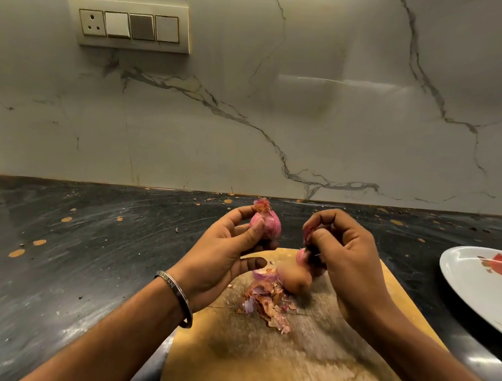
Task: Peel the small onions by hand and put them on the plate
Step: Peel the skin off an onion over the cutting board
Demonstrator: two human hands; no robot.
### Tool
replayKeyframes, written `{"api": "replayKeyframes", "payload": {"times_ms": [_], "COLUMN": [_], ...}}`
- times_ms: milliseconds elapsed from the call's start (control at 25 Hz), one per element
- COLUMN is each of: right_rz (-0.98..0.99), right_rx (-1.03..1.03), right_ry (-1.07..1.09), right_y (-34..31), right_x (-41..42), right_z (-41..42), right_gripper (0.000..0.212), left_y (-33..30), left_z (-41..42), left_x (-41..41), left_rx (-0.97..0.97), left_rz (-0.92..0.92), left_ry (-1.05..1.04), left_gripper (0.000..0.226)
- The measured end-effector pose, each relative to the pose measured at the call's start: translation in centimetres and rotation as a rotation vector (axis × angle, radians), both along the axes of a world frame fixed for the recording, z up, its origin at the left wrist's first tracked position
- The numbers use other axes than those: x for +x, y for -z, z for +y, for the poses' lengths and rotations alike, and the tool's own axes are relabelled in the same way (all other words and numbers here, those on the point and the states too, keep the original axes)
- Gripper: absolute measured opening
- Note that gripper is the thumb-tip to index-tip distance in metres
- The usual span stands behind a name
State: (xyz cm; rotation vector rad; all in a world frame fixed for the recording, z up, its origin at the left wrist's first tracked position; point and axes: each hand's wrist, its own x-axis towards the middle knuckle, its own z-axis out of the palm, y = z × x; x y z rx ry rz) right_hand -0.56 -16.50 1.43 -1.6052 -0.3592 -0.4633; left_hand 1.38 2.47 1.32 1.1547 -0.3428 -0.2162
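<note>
Peeling small onions over wooden chopping board [304, 362]
Left hand [223, 254] fingers grip small pink onion [266, 223]; right hand [347, 259] fingers pinch pink skin scrap [308, 235].

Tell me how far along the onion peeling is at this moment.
Some peeling is done: a heap of papery pink-brown skins lies on the wooden cutting board. In hand: the left hand holds a small pink onion with skin still at its tip, while the right hand pinches a torn strip of skin. Left: the visible part of the white plate holds no onions, and more onions wait on the board.
</note>
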Motion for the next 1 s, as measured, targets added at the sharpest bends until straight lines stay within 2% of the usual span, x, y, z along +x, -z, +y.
{"api": "replayKeyframes", "payload": {"times_ms": [120, 240, 280, 360, 480, 600, 680, 800, 1000], "right_rz": [-0.008, -0.036, -0.049, -0.057, 0.049, 0.082, 0.075, 0.072, 0.016], "right_rx": [-0.178, -0.450, -0.475, -0.410, -0.199, -0.139, -0.141, -0.080, -0.094], "right_ry": [0.039, -0.006, -0.002, 0.022, -0.026, -0.058, -0.053, -0.055, 0.011], "right_y": [-0.1, 0.1, 0.2, 0.2, 0.2, 0.4, 0.7, 0.9, 0.8], "right_x": [-0.3, -0.7, -0.7, -0.7, -0.4, -0.2, -0.1, 0.4, 0.5], "right_z": [0.2, 0.6, 0.7, 0.7, 0.6, 0.5, 0.6, 0.5, 0.0], "right_gripper": [0.031, 0.019, 0.015, 0.006, 0.033, 0.038, 0.032, 0.014, 0.007], "left_y": [0.0, 0.1, 0.2, 0.3, 0.4, 0.5, 0.8, 0.9, 0.7], "left_z": [0.2, 0.2, 0.1, 0.0, 0.2, 0.0, -0.4, -0.6, -0.5], "left_x": [0.1, 0.1, 0.1, 0.1, 0.2, 0.1, -0.2, -0.3, -0.3], "left_rx": [0.001, 0.027, 0.041, 0.072, 0.119, 0.248, 0.302, 0.312, 0.294], "left_rz": [-0.012, -0.040, -0.052, -0.080, -0.119, -0.199, -0.250, -0.257, -0.212], "left_ry": [-0.023, -0.038, -0.046, -0.058, -0.078, -0.110, -0.117, -0.103, -0.043], "left_gripper": [0.050, 0.051, 0.051, 0.055, 0.057, 0.058, 0.061, 0.060, 0.051]}}
